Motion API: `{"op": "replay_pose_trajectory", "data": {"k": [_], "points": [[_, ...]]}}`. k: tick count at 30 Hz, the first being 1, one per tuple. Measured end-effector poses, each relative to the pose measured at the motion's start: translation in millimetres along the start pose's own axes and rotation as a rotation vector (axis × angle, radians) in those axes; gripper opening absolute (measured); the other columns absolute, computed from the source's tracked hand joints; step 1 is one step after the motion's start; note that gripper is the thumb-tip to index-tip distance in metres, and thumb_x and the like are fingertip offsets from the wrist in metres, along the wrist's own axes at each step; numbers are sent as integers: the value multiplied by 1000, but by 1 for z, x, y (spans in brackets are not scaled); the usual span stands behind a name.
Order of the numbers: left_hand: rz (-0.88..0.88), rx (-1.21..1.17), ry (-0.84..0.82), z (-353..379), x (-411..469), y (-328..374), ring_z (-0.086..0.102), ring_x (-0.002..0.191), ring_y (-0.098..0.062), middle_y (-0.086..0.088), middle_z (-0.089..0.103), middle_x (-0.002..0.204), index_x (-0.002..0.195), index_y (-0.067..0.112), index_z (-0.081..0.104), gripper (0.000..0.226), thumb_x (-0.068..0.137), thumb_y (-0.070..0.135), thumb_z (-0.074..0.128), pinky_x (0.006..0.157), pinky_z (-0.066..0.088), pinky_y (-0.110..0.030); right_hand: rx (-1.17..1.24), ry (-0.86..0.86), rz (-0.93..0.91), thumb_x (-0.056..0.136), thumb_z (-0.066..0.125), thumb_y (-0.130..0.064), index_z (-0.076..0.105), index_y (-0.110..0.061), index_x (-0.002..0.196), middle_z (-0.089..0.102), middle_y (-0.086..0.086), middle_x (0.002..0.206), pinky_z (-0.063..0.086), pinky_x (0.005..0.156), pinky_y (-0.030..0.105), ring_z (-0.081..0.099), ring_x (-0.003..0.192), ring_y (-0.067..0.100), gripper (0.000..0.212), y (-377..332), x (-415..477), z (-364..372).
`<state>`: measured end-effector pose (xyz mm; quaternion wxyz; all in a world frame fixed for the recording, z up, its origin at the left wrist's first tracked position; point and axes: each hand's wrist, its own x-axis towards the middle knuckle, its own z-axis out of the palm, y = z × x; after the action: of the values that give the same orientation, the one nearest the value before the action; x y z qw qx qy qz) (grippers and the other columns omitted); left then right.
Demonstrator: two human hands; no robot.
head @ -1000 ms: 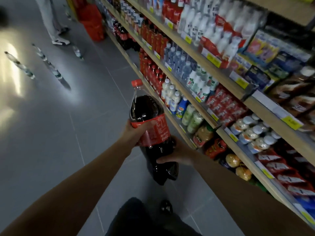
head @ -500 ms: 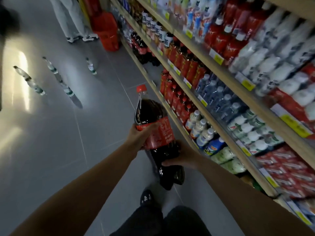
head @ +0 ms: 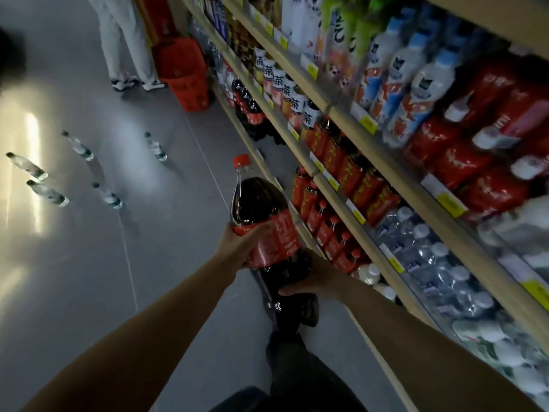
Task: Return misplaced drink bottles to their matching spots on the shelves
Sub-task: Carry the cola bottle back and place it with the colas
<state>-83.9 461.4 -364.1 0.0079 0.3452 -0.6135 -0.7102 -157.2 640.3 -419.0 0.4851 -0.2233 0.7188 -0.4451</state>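
Note:
I hold a large cola bottle (head: 258, 209) with a red cap and red label, upright and slightly tilted, out over the aisle floor. My left hand (head: 239, 246) grips it at the label from the left. My right hand (head: 313, 279) cups its lower body from the right. Matching large cola bottles (head: 248, 107) stand on the bottom shelf further down the aisle. The shelving (head: 341, 191) runs along my right, packed with red tea bottles (head: 344, 165) and water bottles (head: 430, 257).
Several small water bottles (head: 80, 148) stand scattered on the grey floor to the left. A red shopping basket (head: 185, 75) sits by the shelf ahead, with a person's legs (head: 124, 46) beside it. My own legs and a shoe (head: 297, 316) are below the bottle.
I have walked forward along the aisle with the cola bottle in both hands. The cola section, basket and floor bottles are closer now.

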Motion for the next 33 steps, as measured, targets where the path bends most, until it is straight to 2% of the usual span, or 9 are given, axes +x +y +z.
{"op": "replay_pose_trajectory", "data": {"k": [3,7,12,18,23,25,27,30,33], "points": [[17,-20,11,-6,54,33,69,71,-10,0,68,96,103,35,55,46,63,41,78,44,51,-20,-13,-32,-15,51,91,-40,58,-45,112,66,-11,116,48,95,31,60,111,7,69,-34,51,-33],[14,-72,46,-21,124,73,68,68,-7,3,67,94,98,36,54,33,74,33,76,42,51,-21,-59,-67,-18,60,89,-33,60,-52,107,68,-18,111,50,82,15,62,103,-3,59,-81,114,-72],[2,-70,39,-56,220,113,66,79,-14,0,66,95,96,34,51,34,73,34,76,45,51,-23,-53,-74,4,64,88,-24,62,-55,99,69,-16,109,51,78,12,63,100,-4,53,-128,206,-102],[-36,-28,28,-126,348,174,68,79,-17,0,69,91,95,34,55,34,71,41,77,53,55,-29,-39,19,52,59,89,-32,54,-45,112,62,-13,121,46,99,31,57,115,8,65,-192,342,-120],[-34,10,-33,-170,439,238,72,64,-10,12,74,73,87,41,60,42,53,56,80,46,54,-26,9,53,64,49,89,-46,57,-60,98,66,-26,105,50,84,16,61,100,-6,60,-244,433,-139],[-31,21,-84,-181,473,257,72,67,-9,15,73,75,80,52,62,32,55,55,82,48,54,-26,47,76,65,49,90,-42,51,-56,108,65,-22,105,49,78,14,62,96,-4,72,-255,465,-148],[-38,22,-104,-190,509,272,72,70,-11,14,74,78,73,58,61,27,55,54,80,51,55,-28,86,127,109,45,91,-41,33,-39,126,56,-19,108,46,79,18,57,94,-3,100,-262,499,-159],[-54,39,-76,-200,566,286,72,73,-17,5,73,83,90,49,57,51,47,60,83,50,55,-29,90,158,160,35,90,-47,26,-39,124,53,-17,109,48,80,22,55,95,0,110,-273,552,-181],[-63,44,-66,-209,621,303,70,79,-18,2,70,93,100,41,52,65,43,60,77,49,55,-28,106,168,160,32,90,-49,31,-36,126,56,-10,116,51,92,34,59,105,11,112,-284,606,-202]]}}
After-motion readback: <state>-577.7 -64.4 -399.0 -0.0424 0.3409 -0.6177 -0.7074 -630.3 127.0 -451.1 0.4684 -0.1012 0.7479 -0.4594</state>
